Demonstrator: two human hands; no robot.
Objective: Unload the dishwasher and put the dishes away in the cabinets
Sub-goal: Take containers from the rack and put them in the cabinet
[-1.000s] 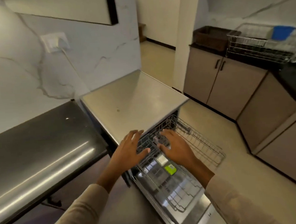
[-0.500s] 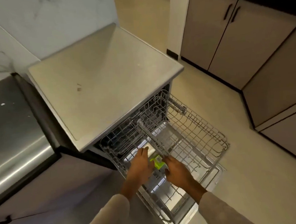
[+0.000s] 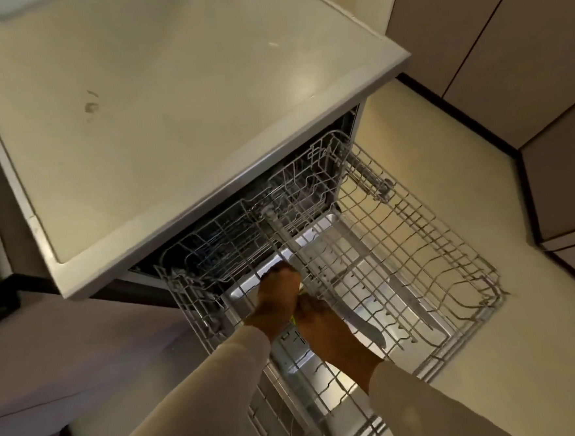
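Both hands have sunk lower into the wire rack (image 3: 418, 259) than half a second ago, and the view has tipped down and closer. The dishwasher's pale, faintly stained top (image 3: 170, 124) fills the upper left of the frame. Cream floor (image 3: 446, 179) and beige cabinets (image 3: 505, 49) take the right. The rack is pulled out at lower centre over the open steel door (image 3: 326, 402). The left hand (image 3: 278, 303) and right hand (image 3: 324, 327) touch side by side over a green scrap (image 3: 292, 319). Whether either hand is gripping anything cannot be told.
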